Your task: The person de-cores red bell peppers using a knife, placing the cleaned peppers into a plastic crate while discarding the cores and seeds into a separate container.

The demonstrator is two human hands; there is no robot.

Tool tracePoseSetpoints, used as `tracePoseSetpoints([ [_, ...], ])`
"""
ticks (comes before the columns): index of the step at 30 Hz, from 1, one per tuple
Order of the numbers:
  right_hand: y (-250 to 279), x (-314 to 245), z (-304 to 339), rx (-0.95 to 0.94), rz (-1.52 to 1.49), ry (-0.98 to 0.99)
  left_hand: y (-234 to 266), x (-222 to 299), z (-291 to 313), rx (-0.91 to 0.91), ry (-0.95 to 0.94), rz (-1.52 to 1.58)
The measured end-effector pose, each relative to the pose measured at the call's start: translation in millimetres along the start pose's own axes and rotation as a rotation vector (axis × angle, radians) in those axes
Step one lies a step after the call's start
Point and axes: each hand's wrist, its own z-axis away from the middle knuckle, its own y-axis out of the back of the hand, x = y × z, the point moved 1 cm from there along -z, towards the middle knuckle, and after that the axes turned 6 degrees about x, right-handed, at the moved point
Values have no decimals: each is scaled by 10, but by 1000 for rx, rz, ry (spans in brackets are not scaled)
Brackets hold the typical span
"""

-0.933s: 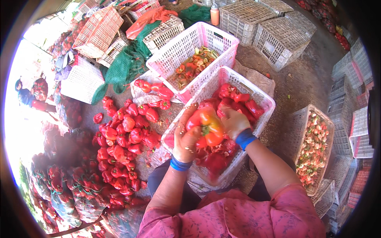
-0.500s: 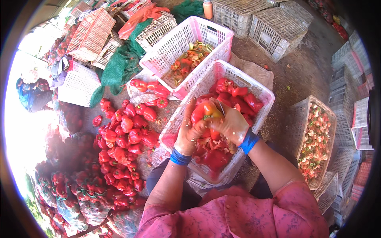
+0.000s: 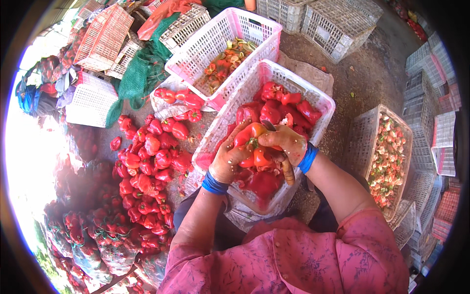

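Note:
Both my hands meet over a white plastic crate that holds red bell peppers, some of them cut. My left hand is wrapped round an orange-red bell pepper, whose green stem end faces up toward me. Closed round a knife, my right hand rests its thumb against the pepper. The knife's wooden handle sticks out below the fingers, and a bit of dark blade shows by the pepper's top. Pale seeds cling to my skin. A pile of whole red bell peppers lies on the floor to the left.
Beyond stands another white crate with pepper scraps inside. To the right is a crate full of pepper cores. Filled mesh sacks sit at the lower left, near green netting. Stacked crates line the back and right.
The pepper has turned so its stem end shows more clearly. My right hand has rotated, bringing the knife's wooden handle into view. The whole scene has shifted slightly upward and left.

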Motion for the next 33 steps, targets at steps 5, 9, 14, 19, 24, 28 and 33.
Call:
tracePoseSetpoints([
  [5, 178, 232, -182, -102, -139, -5, 40, 30, 62, -52, 73, 106],
  [9, -13, 104, -116, -220, -301, 25, 109, 13, 48, -69, 0, 105],
  [14, -104, 56, -204, -265, -447, 72, 208, -6, 21, 5, -79, 264],
  [19, -205, 104, -307, -52, -537, 152, -12, 140, -41, 78, -523, -510],
  [24, 42, 461, -585, 168, 1069, 268, 2, 129, -57, 156, -290, 108],
  [28, -174, 284, -281, 280, 1229, 108, 303, 118, -81, 210, -77, 277],
  [33, -123, 152, -316, 260, 40, 475, 189, -4, -199, 341, -202, -11],
])
